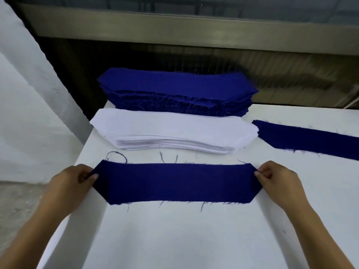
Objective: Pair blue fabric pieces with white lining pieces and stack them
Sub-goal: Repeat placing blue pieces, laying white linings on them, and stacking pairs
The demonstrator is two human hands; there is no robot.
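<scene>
A long blue fabric piece [174, 182] with pointed ends and frayed edges lies flat on the white table [184, 239] in front of me. My left hand [75, 180] pinches its left tip and my right hand [275, 176] pinches its right tip. Behind it sits a stack of white lining pieces [172, 131]. Further back stands a taller stack of blue fabric pieces [174, 90]. Another blue piece [310, 140] lies flat at the right, cut off by the frame edge.
The table's left edge runs diagonally past my left forearm, with grey floor [17, 208] below it. A white sloped surface [23, 94] rises at the left. A dark wall and a metal ledge [194, 30] close off the back. Loose threads lie around the near piece.
</scene>
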